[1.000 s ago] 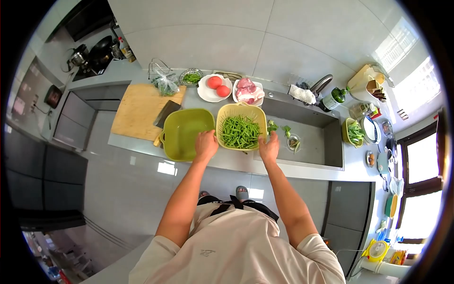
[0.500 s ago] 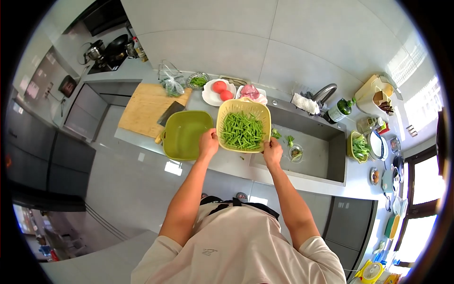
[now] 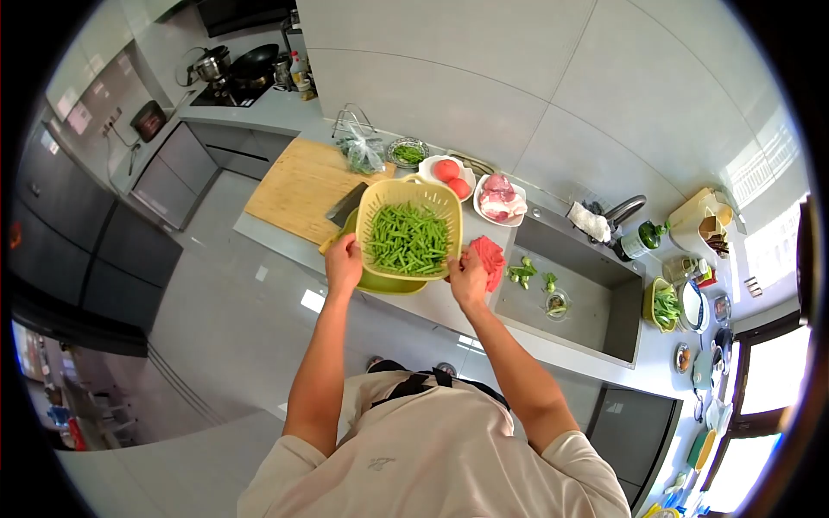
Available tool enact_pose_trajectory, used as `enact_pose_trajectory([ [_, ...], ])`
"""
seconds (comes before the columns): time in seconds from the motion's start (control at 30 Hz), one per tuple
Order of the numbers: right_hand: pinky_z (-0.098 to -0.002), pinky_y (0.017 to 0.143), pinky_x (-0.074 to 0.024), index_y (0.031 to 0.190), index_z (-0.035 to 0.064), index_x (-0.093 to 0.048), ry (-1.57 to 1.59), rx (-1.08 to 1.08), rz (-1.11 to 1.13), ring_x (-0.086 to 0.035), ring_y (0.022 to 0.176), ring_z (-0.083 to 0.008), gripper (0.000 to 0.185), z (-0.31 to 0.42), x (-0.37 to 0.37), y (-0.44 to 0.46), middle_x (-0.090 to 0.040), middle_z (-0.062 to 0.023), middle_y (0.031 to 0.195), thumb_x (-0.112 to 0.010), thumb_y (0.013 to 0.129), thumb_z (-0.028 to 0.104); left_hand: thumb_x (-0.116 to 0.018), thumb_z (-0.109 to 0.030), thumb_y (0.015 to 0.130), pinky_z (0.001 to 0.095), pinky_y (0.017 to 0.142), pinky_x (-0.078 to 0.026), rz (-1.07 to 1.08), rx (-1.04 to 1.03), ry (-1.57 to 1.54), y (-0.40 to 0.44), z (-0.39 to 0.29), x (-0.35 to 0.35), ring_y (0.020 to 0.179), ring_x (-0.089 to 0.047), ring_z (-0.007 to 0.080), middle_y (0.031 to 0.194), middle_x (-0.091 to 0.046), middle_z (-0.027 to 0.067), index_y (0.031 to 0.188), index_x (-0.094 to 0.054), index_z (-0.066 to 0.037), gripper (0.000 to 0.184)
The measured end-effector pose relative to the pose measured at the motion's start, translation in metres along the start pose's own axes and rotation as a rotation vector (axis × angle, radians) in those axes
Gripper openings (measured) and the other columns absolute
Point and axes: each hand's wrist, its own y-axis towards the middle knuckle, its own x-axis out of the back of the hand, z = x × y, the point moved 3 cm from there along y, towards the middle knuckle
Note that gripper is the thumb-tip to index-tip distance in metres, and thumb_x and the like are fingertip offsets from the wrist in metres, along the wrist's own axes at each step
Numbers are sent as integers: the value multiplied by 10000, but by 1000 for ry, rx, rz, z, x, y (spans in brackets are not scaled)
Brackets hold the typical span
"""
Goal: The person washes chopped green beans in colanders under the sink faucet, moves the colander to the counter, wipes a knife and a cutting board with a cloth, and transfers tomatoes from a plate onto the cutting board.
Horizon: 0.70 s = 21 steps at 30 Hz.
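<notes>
My left hand [image 3: 344, 263] is closed on the near left rim of a pale yellow colander [image 3: 454, 205]. My right hand [image 3: 468, 278] grips its near right side. Cut green beans [image 3: 408, 240] fill the colander's bottom. Under it is an olive-green basin [image 3: 393, 286], mostly hidden, with only its near edge showing; whether the two touch I cannot tell. A crumpled red cloth [image 3: 490, 259] lies on the counter just beyond my right hand. Left of the colander, a cleaver [image 3: 346, 205] rests at the edge of a wooden cutting board [image 3: 294, 192].
Behind the colander stand tomatoes [image 3: 446, 170] on a white plate, raw meat [image 3: 498, 200] on a white dish, and a glass dish of chopped greens [image 3: 408, 154]. The sink [image 3: 596, 324], with vegetable scraps [image 3: 522, 273], and its faucet [image 3: 626, 208] are to the right.
Both hands have carried the colander left, from beside the olive-green basin to over it. The red cloth, hidden before, now shows. The camera view has shifted as well.
</notes>
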Motion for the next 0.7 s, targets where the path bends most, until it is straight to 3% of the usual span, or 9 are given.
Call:
enact_pose_trajectory([
  [0.13,-364,623,-590,1206,5,-615,-131,13,3,-732,716,-223,309,-11,-40,-10,-740,-164,876,-669,958,182,-662,-85,914,414,698,-511,100,140,88,-4,25,25,768,-661,314,858,-698,165,997,-695,-6,119],
  [0.2,-369,646,-587,1187,18,-642,-136,8,-14,-729,760,-245,302,-23,-56,-14,-733,-169,906,-688,941,187,-665,-84,910,421,695,-512,115,114,90,-7,55,22,764,-665,323,841,-697,167,976,-698,-10,105],
  [0.3,-388,718,-573,1149,30,-680,-347,205,-134,-704,831,-272,272,-26,-66,-19,-708,-174,968,-708,913,162,-666,-73,895,437,696,-514,155,97,138,-9,85,17,772,-668,352,815,-696,179,921,-698,-12,73],
  [0.33,-445,810,-526,1111,74,-695,-222,7,-91,-649,908,-331,269,-32,-70,-20,-656,-154,998,-737,874,195,-666,-70,892,440,698,-514,178,104,142,-9,90,16,780,-668,359,815,-695,181,913,-696,-12,69],
  [0.4,-441,809,-526,1119,80,-697,-341,29,-131,-644,919,-328,286,-31,-73,-24,-648,-149,1009,-749,865,202,-662,-58,884,462,714,-513,208,135,137,-9,98,12,794,-658,376,786,-680,183,886,-695,-11,57],
  [0.5,-439,809,-526,1133,84,-700,-368,14,-158,-636,940,-320,323,-36,-77,-29,-634,-147,1026,-768,847,215,-683,-75,878,481,734,-511,259,60,226,-7,103,11,802,-640,390,837,-683,167,953,-689,-18,95],
  [0.63,-439,793,-529,1178,88,-701,-353,99,-238,-644,875,-324,361,-39,-82,-32,-650,-159,1046,-764,866,259,-737,-138,858,477,779,-520,158,4,243,-5,99,15,849,-635,389,980,-681,176,1125,-661,-7,307],
  [0.7,-426,788,-530,1142,54,-713,-224,-82,-270,-668,847,-301,322,-40,-81,-29,-688,-162,986,-731,908,275,-760,-171,853,459,816,-530,113,69,289,-6,99,16,902,-649,380,1065,-680,188,1228,-634,3,433],
])
